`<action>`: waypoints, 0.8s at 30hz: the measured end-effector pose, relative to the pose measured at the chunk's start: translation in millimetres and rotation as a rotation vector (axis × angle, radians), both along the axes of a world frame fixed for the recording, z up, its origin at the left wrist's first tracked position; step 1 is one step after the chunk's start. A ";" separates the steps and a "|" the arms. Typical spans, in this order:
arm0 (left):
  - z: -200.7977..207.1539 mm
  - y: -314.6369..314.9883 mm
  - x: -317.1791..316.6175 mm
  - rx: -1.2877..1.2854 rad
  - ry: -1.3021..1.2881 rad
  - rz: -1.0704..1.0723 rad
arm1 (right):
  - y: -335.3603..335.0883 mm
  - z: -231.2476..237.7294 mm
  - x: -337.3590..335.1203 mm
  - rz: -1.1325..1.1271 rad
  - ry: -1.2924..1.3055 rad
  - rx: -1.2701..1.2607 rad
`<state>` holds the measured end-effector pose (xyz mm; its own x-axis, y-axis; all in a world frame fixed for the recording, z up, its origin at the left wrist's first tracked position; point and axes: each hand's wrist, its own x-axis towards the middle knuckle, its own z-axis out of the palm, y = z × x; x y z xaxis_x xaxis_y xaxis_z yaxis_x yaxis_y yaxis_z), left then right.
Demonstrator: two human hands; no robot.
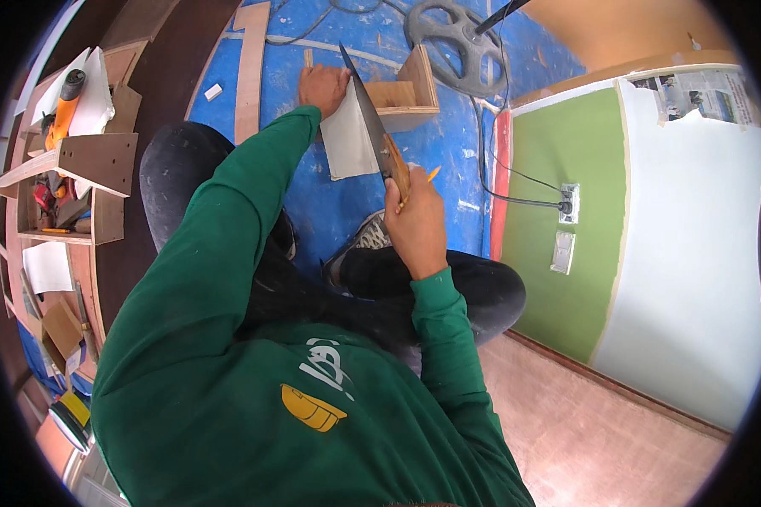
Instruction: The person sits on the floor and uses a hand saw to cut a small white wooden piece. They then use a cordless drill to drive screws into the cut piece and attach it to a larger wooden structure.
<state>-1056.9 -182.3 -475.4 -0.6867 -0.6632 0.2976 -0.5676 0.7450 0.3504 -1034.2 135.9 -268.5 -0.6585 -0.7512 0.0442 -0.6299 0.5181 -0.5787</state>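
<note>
My right hand (417,224) is closed round the wooden handle (396,165) of a handsaw, with a yellow pencil (434,174) sticking out between the fingers. The dark saw blade (367,100) points up and away, passing just right of my left hand (323,89). Fingers curled, my left hand grips the far end of a white board (351,145). Beside the blade stands an open plywood box (424,83), partly hidden by it. Whether the teeth touch the board I cannot tell.
Blue sheeting (465,177) covers the floor, with a long wood strip (250,76) at left. A grey round stand base (457,42) and cables lie beyond. Plugs sit in a wall socket (570,203) at right. Left, a wooden shelf (101,156) holds tools and an orange power tool (62,114).
</note>
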 end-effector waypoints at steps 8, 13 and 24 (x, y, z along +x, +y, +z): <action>-7.8 4.3 0.5 0.004 0.105 -0.019 | 108.0 92.9 53.6 -0.053 -0.114 0.036; -5.4 4.3 -2.1 0.013 0.009 -0.015 | 82.7 61.5 39.1 -0.029 -0.072 0.006; 13.8 -13.0 0.2 0.019 0.108 0.004 | 12.8 0.3 7.8 -0.025 -0.064 -0.159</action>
<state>-1056.7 -195.2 -461.6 -0.6486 -0.6723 0.3568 -0.5288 0.7352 0.4240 -1026.4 148.7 -268.3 -0.6824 -0.7212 0.1186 -0.5769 0.4318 -0.6933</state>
